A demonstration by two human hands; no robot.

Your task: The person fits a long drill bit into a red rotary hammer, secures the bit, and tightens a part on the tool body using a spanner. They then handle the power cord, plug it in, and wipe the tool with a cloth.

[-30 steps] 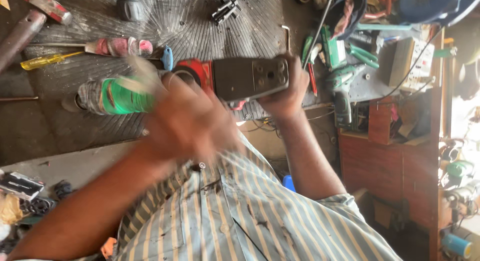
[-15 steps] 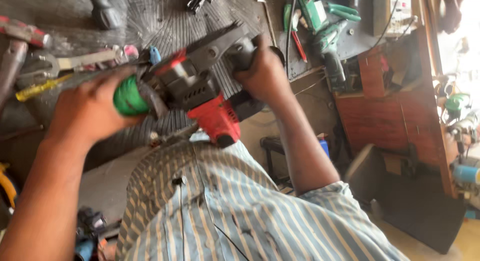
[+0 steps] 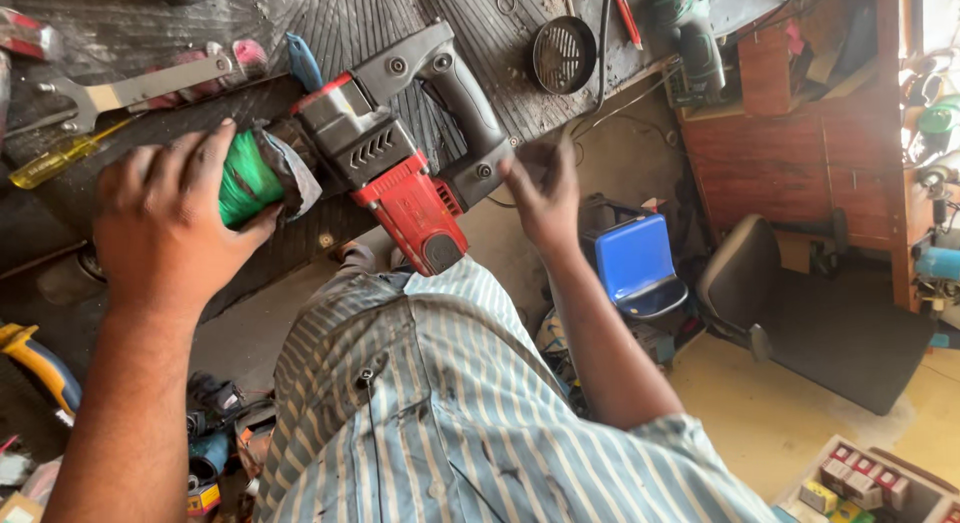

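Red and grey, the power drill [image 3: 400,153] lies on the ribbed rubber mat [image 3: 350,23] at the bench edge, its red motor block jutting toward the striped shirt [image 3: 450,403]. From the head view, the left hand [image 3: 165,223] wraps around the green front end [image 3: 245,178], fingers closed over it and hiding the tip. Beside the grey handle, the right hand [image 3: 540,188] is blurred; I cannot tell whether it touches the handle, though its fingers look loosely spread. Farther back lie a flat spanner [image 3: 140,88] and a yellow screwdriver [image 3: 60,158], partly shadowed. Only 1 blue stool [image 3: 635,258] shows below the bench, half hidden by the forearm.
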